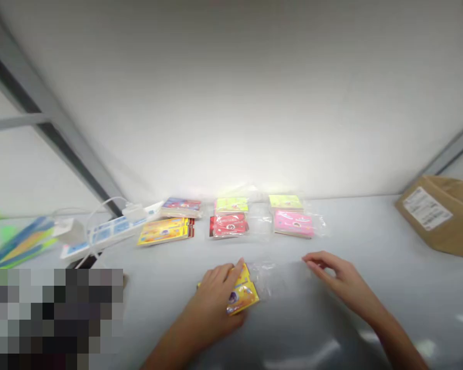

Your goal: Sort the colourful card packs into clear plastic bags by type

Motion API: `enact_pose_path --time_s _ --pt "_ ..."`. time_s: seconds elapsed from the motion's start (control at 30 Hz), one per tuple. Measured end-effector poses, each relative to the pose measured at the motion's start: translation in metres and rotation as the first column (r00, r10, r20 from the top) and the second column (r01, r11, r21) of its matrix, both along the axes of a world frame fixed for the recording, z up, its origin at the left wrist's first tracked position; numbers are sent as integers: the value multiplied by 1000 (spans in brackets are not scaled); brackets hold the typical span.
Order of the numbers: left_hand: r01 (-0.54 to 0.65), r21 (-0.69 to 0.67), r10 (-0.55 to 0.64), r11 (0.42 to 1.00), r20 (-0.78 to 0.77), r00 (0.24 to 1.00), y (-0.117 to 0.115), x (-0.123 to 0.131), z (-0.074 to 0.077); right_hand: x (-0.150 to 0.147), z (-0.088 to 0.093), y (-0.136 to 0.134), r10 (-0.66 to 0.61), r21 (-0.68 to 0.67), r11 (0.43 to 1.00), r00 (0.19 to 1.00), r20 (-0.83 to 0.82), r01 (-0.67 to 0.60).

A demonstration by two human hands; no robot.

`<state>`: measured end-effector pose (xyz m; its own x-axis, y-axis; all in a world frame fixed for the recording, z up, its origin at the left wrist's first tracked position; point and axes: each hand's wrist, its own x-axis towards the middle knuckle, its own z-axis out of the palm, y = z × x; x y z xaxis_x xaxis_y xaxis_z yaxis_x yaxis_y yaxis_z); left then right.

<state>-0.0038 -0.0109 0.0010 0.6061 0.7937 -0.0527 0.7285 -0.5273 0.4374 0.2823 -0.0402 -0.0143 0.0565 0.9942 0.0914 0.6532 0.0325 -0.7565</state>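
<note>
Head view: our left hand [213, 300] is curled around the yellow packet [246, 297] on the surface [370, 236]; its clear sleeve [268, 280] runs lengthwise toward our farther right hand [340, 275], thumb and fingertips nearly meeting, whether pinching film we cannot tell.

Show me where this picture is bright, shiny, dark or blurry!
Head view: the white wall glows brightest low down and dims towards the top; head view: white glare marks the tabletop at lower right, with a dark shadow below the right hand; head view: the print on the yellow packet looks soft, and big square blocks hide the lower-left corner.
</note>
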Motion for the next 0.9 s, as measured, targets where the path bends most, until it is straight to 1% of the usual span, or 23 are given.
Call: enact_pose_path --time_s 0.1,0.2,0.3,0.4,0.57,0.67,0.8,0.9 --pt "3 0 -3 1000 -1 1000 0 -1 -1 28 -10 -5 -131 -6 991 987 92 132" --pt "6 -8 -6 1000 -11 1000 0 -1 -2 47 -20 -10 -132 -29 990 980 149 138" --pt "2 0 -2 1000 -6 1000 0 0 -2 54 -29 -15 -118 -59 990 977 176 130" --pt "3 0 -3 1000 0 1000 1 0 -1 48 -32 -17 -91 -57 993 982 167 102" --pt "1 -12 -2 1000 -13 1000 0 2 2 24 -25 -11 24 -44 999 988 155 -17" --pt "6 1 -6 1000 -5 1000 -1 1 2 13 -22 -5 70 -61 996 989 133 -63" --pt "8 2 -8 1000 -4 1000 0 0 0 6 -17 0 64 -86 995 990 123 -54" --pt "5 -5 -5 1000 -7 1000 1 1 -1 -1 -7 5 67 -52 997 994 90 -63"
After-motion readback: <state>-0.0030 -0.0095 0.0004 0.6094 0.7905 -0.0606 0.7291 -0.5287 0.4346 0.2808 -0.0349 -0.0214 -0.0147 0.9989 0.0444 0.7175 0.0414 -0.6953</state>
